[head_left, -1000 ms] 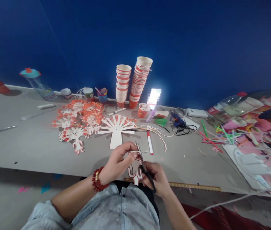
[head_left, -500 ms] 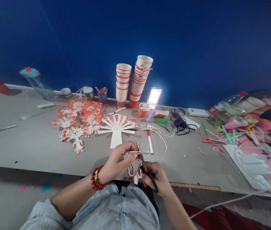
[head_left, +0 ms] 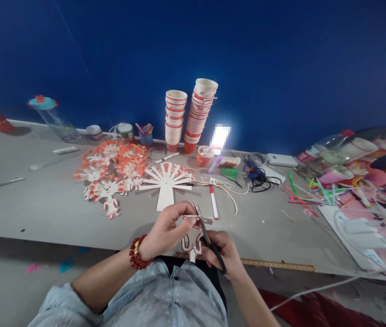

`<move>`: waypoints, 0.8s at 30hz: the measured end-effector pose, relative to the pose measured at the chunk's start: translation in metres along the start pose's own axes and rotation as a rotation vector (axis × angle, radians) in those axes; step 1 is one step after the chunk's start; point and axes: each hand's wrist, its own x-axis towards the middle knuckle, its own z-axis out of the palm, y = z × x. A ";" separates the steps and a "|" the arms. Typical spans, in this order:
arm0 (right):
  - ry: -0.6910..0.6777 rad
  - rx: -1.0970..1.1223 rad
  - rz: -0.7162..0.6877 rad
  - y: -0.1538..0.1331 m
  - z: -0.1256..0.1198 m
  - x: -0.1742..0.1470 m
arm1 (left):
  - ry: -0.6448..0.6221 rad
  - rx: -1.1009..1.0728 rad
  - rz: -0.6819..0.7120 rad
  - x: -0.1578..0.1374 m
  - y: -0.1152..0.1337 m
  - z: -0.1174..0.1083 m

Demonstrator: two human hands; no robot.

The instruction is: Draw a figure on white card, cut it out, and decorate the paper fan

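Observation:
Between thumb and fingers, my left hand (head_left: 170,227) pinches a white paper cutout (head_left: 191,241) with red outlines, near its upper end. My right hand (head_left: 224,252) grips black-handled scissors (head_left: 217,257), their blades pointing up and lying against the cutout's right upper edge by my left fingertips. How far apart the blades are is hard to make out. Beyond my hands lies a white paper piece cut into fanned strips (head_left: 166,193). Left of it is a pile of orange and white paper figures (head_left: 112,168).
Two stacks of paper cups (head_left: 175,118) stand against the blue wall. A red and white marker (head_left: 214,204) lies just beyond my right hand. Blue-black cable (head_left: 259,178), pipe cleaners (head_left: 315,193) and bottles are to the right. Another pair of scissors (head_left: 0,185) rests at far left.
Both hands stay in nearly the same place. The cutout and scissors have shifted only very slightly.

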 end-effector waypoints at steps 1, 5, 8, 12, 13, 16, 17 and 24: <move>0.003 -0.009 -0.003 0.001 -0.001 0.000 | 0.002 -0.001 -0.001 0.000 -0.001 0.000; 0.004 -0.071 -0.008 0.005 -0.003 -0.002 | 0.003 -0.025 0.002 0.000 -0.002 -0.003; 0.009 -0.120 -0.025 0.008 -0.004 -0.003 | 0.011 -0.032 0.004 0.000 -0.001 -0.004; 0.030 -0.143 -0.034 0.011 -0.004 -0.004 | 0.029 -0.072 -0.027 0.001 -0.002 -0.005; 0.032 -0.144 -0.037 0.011 -0.003 -0.004 | 0.028 -0.098 -0.044 0.001 -0.002 -0.005; 0.034 -0.146 -0.045 0.009 -0.002 -0.004 | -0.008 -0.231 -0.111 0.001 -0.002 -0.005; 0.035 -0.148 -0.042 0.007 -0.002 -0.004 | -0.028 -0.281 -0.137 0.001 -0.002 -0.006; 0.070 -0.138 -0.012 -0.002 0.003 -0.003 | -0.063 -0.370 -0.250 0.002 -0.001 -0.006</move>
